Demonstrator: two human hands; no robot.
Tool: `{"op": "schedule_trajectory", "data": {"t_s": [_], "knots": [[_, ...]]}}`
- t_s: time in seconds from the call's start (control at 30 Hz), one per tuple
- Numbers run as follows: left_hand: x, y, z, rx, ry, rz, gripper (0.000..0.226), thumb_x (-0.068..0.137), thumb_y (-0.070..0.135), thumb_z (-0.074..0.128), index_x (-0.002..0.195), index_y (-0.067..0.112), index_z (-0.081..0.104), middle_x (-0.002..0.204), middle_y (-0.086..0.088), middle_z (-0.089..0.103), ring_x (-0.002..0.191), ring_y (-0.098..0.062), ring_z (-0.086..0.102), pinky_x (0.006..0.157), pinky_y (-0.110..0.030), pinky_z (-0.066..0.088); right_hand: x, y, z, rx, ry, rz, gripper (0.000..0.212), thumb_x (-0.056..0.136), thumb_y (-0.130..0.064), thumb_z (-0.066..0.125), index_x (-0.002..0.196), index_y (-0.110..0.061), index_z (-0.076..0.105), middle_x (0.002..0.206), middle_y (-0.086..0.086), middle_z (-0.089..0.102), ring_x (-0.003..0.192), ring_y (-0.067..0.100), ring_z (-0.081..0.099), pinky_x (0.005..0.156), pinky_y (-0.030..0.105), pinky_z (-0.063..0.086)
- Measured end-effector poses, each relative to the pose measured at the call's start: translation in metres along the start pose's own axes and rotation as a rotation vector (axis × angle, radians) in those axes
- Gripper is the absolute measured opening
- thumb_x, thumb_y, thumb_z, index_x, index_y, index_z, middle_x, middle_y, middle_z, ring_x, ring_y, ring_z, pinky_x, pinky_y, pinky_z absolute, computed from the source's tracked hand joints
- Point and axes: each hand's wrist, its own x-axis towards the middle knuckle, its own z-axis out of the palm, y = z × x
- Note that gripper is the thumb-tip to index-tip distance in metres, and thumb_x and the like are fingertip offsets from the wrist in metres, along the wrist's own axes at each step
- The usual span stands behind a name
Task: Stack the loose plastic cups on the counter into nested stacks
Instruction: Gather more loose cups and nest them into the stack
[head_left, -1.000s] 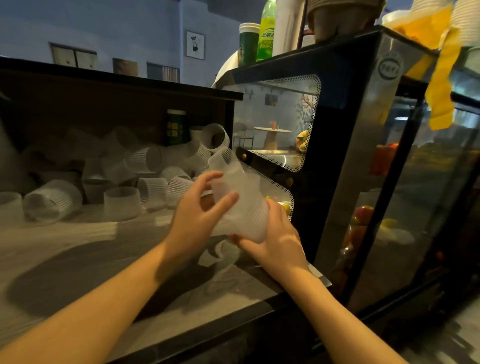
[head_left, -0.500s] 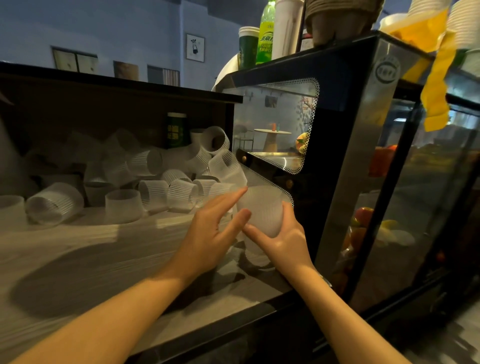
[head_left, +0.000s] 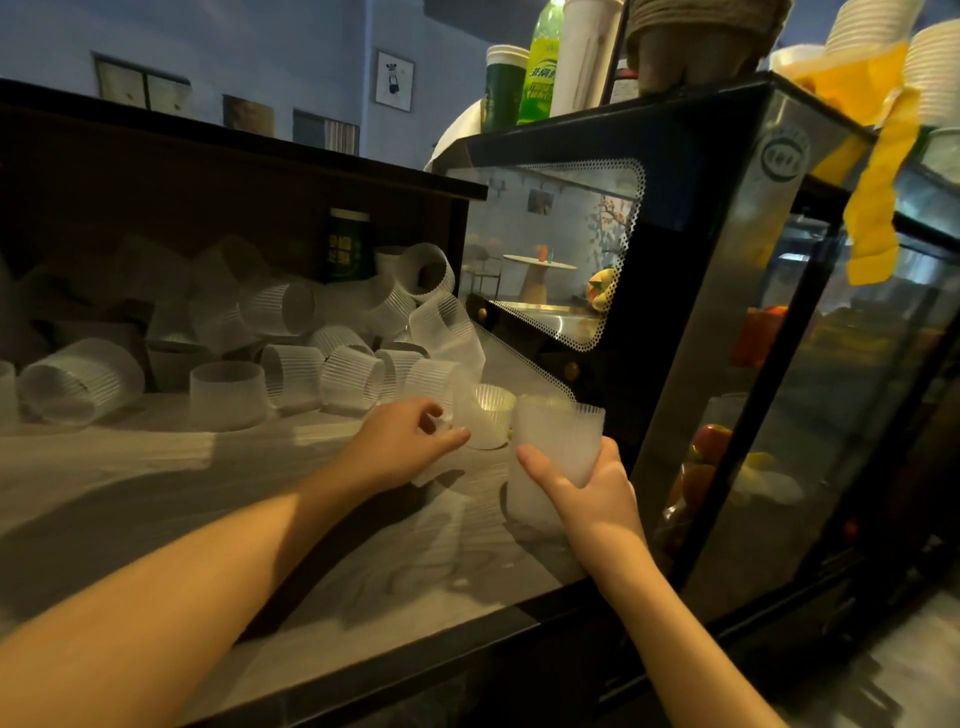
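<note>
Counter (head_left: 156, 467); stack (head_left: 550, 457) now upright in right hand (head_left: 587, 493); left hand (head_left: 400, 447) fingers newly around loose cup (head_left: 483, 421)

Grey counter (head_left: 130, 483): loose plastic cups (head_left: 291, 358) scattered.

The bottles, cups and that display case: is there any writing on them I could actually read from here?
Nothing reads clearly.
Green bottle on top of the display case: white characters, too blurred to read.
Dark green cup behind the loose cups: yellow print, too small to read.
Round emblem on the case's corner: illegible.
Green cup beside the bottle: no legible text.
</note>
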Motion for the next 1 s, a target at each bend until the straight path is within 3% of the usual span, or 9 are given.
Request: {"op": "schedule_trajectory", "data": {"t_s": [0.17, 0.27, 0.33, 0.43, 0.5, 0.63, 0.77, 0.9, 1.0], "knots": [[0.027, 0.010, 0.023, -0.079, -0.011, -0.127, 0.091, 0.066, 0.074, 0.070, 0.135, 0.018, 0.050, 0.125, -0.005, 0.061, 0.106, -0.022, 0.059, 0.089, -0.039, 0.053, -0.002, 0.000, 0.000, 0.016, -0.007, 0.002, 0.060, 0.076, -0.049, 0.076, 0.120, -0.028, 0.041, 0.110, -0.005, 0.053, 0.096, 0.011, 0.058, 0.070, 0.024, 0.053], [0.031, 0.017, 0.039, -0.098, 0.086, -0.189, 0.112, 0.043, 0.094, 0.051, 0.132, 0.025, 0.050, 0.121, -0.003, 0.063, 0.106, -0.024, 0.061, 0.088, -0.047, 0.054, -0.001, 0.000, -0.002, 0.024, -0.020, 0.011, 0.058, 0.076, -0.049, 0.076, 0.117, -0.031, 0.040, 0.109, -0.007, 0.052, 0.097, 0.011, 0.057, 0.073, 0.025, 0.054], [0.030, 0.016, 0.047, -0.133, 0.131, -0.214, 0.105, 0.049, 0.092, 0.050, 0.133, 0.028, 0.049, 0.122, -0.002, 0.061, 0.109, -0.024, 0.059, 0.090, -0.047, 0.052, -0.001, -0.001, -0.002, 0.028, -0.027, 0.013, 0.058, 0.076, -0.049, 0.076, 0.118, -0.032, 0.039, 0.109, -0.008, 0.052, 0.096, 0.010, 0.057, 0.072, 0.023, 0.053], [0.031, 0.015, 0.042, -0.308, 0.180, -0.226, 0.068, 0.074, 0.066, 0.069, 0.122, 0.021, 0.053, 0.117, -0.004, 0.060, 0.101, -0.021, 0.058, 0.087, -0.041, 0.052, 0.000, 0.000, -0.002, 0.032, -0.024, 0.009, 0.058, 0.075, -0.048, 0.077, 0.118, -0.030, 0.042, 0.110, -0.006, 0.054, 0.097, 0.011, 0.059, 0.075, 0.026, 0.056], [0.031, 0.010, 0.034, -0.455, 0.185, -0.249, 0.061, 0.076, 0.056, 0.073, 0.119, 0.017, 0.054, 0.117, -0.005, 0.059, 0.098, -0.020, 0.058, 0.085, -0.037, 0.053, -0.001, 0.001, -0.003, 0.031, -0.016, 0.001, 0.057, 0.075, -0.048, 0.077, 0.118, -0.029, 0.043, 0.109, -0.006, 0.054, 0.096, 0.010, 0.059, 0.072, 0.023, 0.055], [0.022, -0.003, 0.010, -0.547, 0.094, -0.242, 0.069, 0.074, 0.059, 0.073, 0.125, 0.018, 0.053, 0.121, -0.005, 0.055, 0.104, -0.022, 0.056, 0.086, -0.039, 0.052, 0.000, 0.002, -0.003, 0.011, -0.013, 0.001, 0.058, 0.074, -0.050, 0.077, 0.118, -0.030, 0.043, 0.111, -0.005, 0.054, 0.098, 0.012, 0.058, 0.076, 0.029, 0.057], [0.004, -0.024, -0.024, -0.648, 0.034, -0.236, 0.102, 0.039, 0.083, 0.075, 0.120, 0.022, 0.060, 0.122, -0.005, 0.058, 0.110, -0.025, 0.057, 0.095, -0.047, 0.052, 0.002, 0.003, -0.004, 0.005, -0.025, 0.002, 0.063, 0.074, -0.049, 0.078, 0.121, -0.030, 0.040, 0.111, -0.005, 0.053, 0.097, 0.011, 0.057, 0.077, 0.030, 0.057], [-0.013, -0.040, -0.035, -0.714, 0.089, -0.217, 0.114, 0.029, 0.083, 0.079, 0.123, 0.022, 0.061, 0.124, -0.007, 0.060, 0.110, -0.027, 0.061, 0.090, -0.046, 0.055, 0.001, 0.004, -0.005, 0.012, -0.038, -0.008, 0.080, 0.070, -0.048, 0.081, 0.134, -0.029, 0.037, 0.116, -0.005, 0.052, 0.103, 0.014, 0.057, 0.086, 0.039, 0.057], [-0.021, -0.035, -0.038, -0.808, 0.155, -0.196, 0.106, 0.031, 0.083, 0.078, 0.117, 0.023, 0.065, 0.120, -0.005, 0.064, 0.110, -0.025, 0.061, 0.094, -0.046, 0.052, 0.000, 0.003, -0.006, -0.020, -0.029, -0.068, 0.082, 0.067, -0.045, 0.084, 0.132, -0.029, 0.036, 0.116, -0.008, 0.050, 0.104, 0.014, 0.055, 0.086, 0.037, 0.056]]}}
